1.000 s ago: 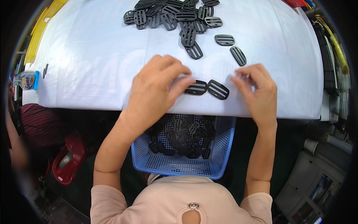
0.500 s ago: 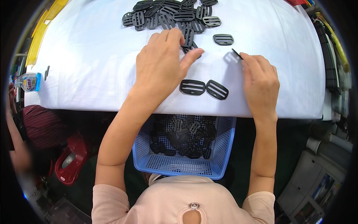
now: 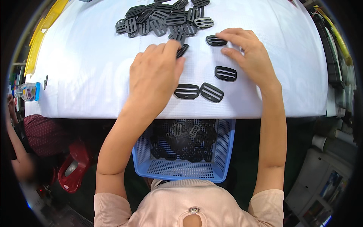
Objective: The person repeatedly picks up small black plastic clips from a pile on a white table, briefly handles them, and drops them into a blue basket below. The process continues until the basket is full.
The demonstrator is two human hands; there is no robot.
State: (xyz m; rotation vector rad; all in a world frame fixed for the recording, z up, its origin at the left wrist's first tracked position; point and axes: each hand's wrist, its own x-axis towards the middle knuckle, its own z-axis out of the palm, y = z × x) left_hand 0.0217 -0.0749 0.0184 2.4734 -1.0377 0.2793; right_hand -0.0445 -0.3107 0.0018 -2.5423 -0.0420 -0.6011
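Note:
My left hand (image 3: 155,72) is closed on a black plastic strap buckle (image 3: 183,51), held tilted at the near end of a pile of similar slotted buckles (image 3: 159,24). Part of that buckle is hidden behind the fingers. My right hand (image 3: 249,55) has its thumb and fingers apart, the fingertips at the right end of a buckle (image 3: 215,41) lying flat on the table. Nearer to me lie three more flat ones: one buckle (image 3: 225,73) below the right hand, a second buckle (image 3: 186,91), and a slanted buckle (image 3: 211,92) beside it.
The table has a white cloth (image 3: 94,75). Under its front edge a blue perforated basket (image 3: 181,176) holds many black buckles. At the left edge stand a clear bottle with blue (image 3: 30,91) and a yellow strip (image 3: 38,41). A red stool (image 3: 73,168) and another person's arm (image 3: 17,138) are at left.
The buckle from my right hand now lies on the cloth, and that hand has moved up to another one. My left hand has drawn a buckle slightly toward me from the pile.

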